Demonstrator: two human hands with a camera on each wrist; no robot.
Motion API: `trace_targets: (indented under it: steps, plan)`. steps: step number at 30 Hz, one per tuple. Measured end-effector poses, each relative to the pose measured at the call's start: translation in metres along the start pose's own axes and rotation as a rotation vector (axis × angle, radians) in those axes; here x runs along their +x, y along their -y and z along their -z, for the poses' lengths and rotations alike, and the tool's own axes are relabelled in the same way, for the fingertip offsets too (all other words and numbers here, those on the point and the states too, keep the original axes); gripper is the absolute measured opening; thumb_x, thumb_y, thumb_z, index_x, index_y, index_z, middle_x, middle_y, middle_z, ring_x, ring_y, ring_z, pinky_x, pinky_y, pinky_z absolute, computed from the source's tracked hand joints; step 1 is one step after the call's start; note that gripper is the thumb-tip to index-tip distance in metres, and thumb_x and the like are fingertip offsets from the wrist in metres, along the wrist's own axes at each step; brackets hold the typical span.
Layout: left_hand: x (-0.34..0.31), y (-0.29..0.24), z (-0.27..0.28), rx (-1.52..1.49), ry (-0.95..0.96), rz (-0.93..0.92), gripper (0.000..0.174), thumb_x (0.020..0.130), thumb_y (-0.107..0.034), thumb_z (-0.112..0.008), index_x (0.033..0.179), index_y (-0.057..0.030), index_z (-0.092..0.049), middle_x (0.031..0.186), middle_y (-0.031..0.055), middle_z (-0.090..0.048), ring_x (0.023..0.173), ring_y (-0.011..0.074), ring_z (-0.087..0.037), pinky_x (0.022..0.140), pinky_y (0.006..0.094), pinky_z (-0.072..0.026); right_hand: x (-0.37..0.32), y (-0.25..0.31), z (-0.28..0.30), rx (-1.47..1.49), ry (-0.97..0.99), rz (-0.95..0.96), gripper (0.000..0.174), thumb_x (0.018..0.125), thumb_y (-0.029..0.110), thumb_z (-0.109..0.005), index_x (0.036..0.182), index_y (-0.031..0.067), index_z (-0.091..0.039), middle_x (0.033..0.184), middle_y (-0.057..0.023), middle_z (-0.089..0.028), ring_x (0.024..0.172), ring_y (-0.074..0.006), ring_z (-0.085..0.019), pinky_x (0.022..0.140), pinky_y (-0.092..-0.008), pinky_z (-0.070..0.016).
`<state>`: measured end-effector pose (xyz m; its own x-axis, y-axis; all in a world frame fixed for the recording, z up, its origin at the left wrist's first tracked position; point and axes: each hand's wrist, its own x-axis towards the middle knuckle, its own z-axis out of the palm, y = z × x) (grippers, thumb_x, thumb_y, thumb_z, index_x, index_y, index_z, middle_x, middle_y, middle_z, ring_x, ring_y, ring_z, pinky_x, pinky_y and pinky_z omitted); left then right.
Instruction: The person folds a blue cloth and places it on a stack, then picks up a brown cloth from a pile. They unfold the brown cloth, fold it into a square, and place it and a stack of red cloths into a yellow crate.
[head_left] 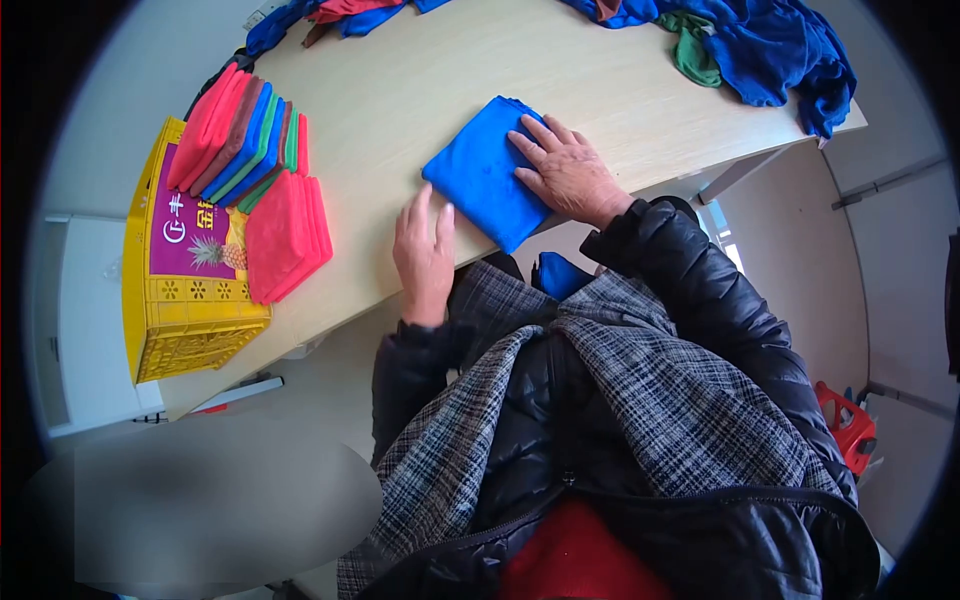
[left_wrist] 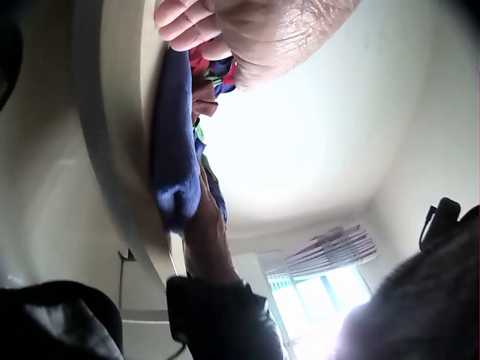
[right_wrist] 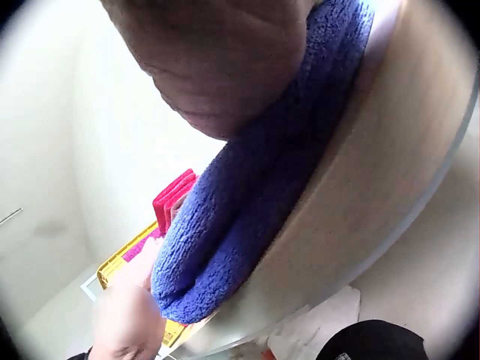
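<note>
A folded blue cloth (head_left: 485, 172) lies on the wooden table (head_left: 400, 90) near its front edge. My right hand (head_left: 562, 170) lies flat on the cloth's right half, fingers straight, pressing it down. My left hand (head_left: 424, 252) rests with straight fingers on the table at the cloth's left corner, fingertips touching its edge. In the right wrist view the thick blue cloth (right_wrist: 255, 202) bulges under my palm (right_wrist: 217, 60). The left wrist view shows the cloth (left_wrist: 176, 150) edge-on against the table rim.
A yellow crate (head_left: 185, 290) at the table's left holds a row of folded red, blue and green cloths (head_left: 240, 135), and a folded red stack (head_left: 285, 235) leans on it. Loose blue and green cloths (head_left: 760, 45) are heaped at the far right.
</note>
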<state>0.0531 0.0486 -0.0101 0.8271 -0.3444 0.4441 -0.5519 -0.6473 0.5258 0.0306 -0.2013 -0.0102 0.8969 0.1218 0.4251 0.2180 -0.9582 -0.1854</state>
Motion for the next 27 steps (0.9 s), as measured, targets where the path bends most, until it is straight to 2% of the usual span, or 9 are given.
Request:
trace_targets:
  steps: [3,7,8,9,11,12,17,22,27]
  plan:
    - [-0.048,-0.028,0.027,-0.205,0.040,0.348,0.023,0.100,-0.017,-0.063,0.109,0.0038,-0.064,0.096,0.0124,-0.071,0.086,0.0183,-0.070,0.076,0.0294,-0.0547,0.005,0.006,0.004,0.093,0.005,0.069,0.053,0.099,0.038,-0.053,0.141,0.0075,-0.051,0.149,-0.0158,-0.045,0.137,-0.0370,-0.041,0.111,-0.0482,-0.0365]
    - [-0.084,-0.014,0.027,-0.690,-0.004,0.603,0.030,0.100,-0.028,-0.065,0.093,0.0010,-0.066,0.083,0.0050,-0.068,0.071,0.0105,-0.063,0.065,0.0277,-0.0541,0.006,0.040,0.002,0.207,0.091,0.185,0.054,0.097,0.035,-0.058,0.141,0.0070,-0.051,0.150,-0.0170,-0.044,0.138,-0.0388,-0.040,0.111,-0.0483,-0.0368]
    - [-0.085,-0.004,0.036,-0.815,0.106,0.748,0.034,0.101,-0.032,-0.064,0.111,0.0009,-0.065,0.101,0.0092,-0.070,0.086,0.0157,-0.067,0.078,0.0321,-0.0568,0.007,0.052,0.000,0.236,0.113,0.216,0.054,0.097,0.036,-0.058,0.142,0.0072,-0.051,0.150,-0.0169,-0.044,0.138,-0.0392,-0.040,0.112,-0.0486,-0.0366]
    - [-0.089,-0.001,0.039,-0.804,0.070,0.757,0.034,0.101,-0.032,-0.064,0.111,0.0009,-0.065,0.101,0.0092,-0.070,0.086,0.0157,-0.067,0.078,0.0321,-0.0568,0.006,0.063,-0.001,0.258,0.137,0.239,0.054,0.097,0.036,-0.058,0.142,0.0074,-0.050,0.151,-0.0169,-0.044,0.138,-0.0396,-0.040,0.112,-0.0489,-0.0363]
    - [-0.082,-0.016,0.042,-1.485,-0.034,0.933,0.050,0.100,-0.035,-0.064,0.135,-0.0004,-0.054,0.126,0.0132,-0.064,0.109,0.0217,-0.065,0.096,0.0393,-0.0539,0.001,0.082,-0.002,0.297,0.152,0.301,0.054,0.097,0.035,-0.057,0.143,0.0074,-0.050,0.150,-0.0169,-0.045,0.138,-0.0401,-0.040,0.113,-0.0490,-0.0359]
    - [-0.083,-0.021,0.046,-1.598,-0.069,1.071,0.063,0.099,-0.034,-0.064,0.148,-0.0029,-0.040,0.141,0.0141,-0.055,0.124,0.0264,-0.057,0.107,0.0448,-0.0472,0.000,0.088,-0.002,0.323,0.167,0.332,0.054,0.097,0.035,-0.057,0.143,0.0073,-0.050,0.150,-0.0170,-0.045,0.138,-0.0407,-0.040,0.113,-0.0492,-0.0355]
    - [-0.094,-0.004,0.059,-1.543,-0.192,0.997,0.057,0.099,-0.029,-0.065,0.145,-0.0030,-0.044,0.139,0.0130,-0.056,0.125,0.0267,-0.056,0.108,0.0448,-0.0453,-0.002,0.075,0.003,0.589,0.209,0.313,0.050,0.099,0.030,-0.055,0.142,0.0047,-0.051,0.148,-0.0186,-0.048,0.135,-0.0386,-0.045,0.114,-0.0481,-0.0352]
    - [-0.051,0.003,0.144,-1.309,-0.422,0.925,0.063,0.095,-0.030,-0.069,0.145,-0.0019,-0.043,0.139,0.0144,-0.056,0.126,0.0311,-0.056,0.108,0.0498,-0.0448,-0.007,0.026,0.002,0.550,0.030,-0.015,0.036,0.096,0.016,-0.059,0.129,0.0011,-0.060,0.135,-0.0172,-0.059,0.128,-0.0367,-0.052,0.109,-0.0444,-0.0404]
    - [0.023,0.054,0.221,-1.243,-0.635,0.664,0.057,0.094,-0.028,-0.070,0.140,-0.0041,-0.049,0.138,0.0137,-0.058,0.127,0.0322,-0.056,0.108,0.0495,-0.0454,-0.009,0.020,-0.001,0.379,-0.058,0.098,0.031,0.092,0.014,-0.061,0.120,0.0012,-0.063,0.130,-0.0138,-0.062,0.129,-0.0317,-0.053,0.111,-0.0456,-0.0383]
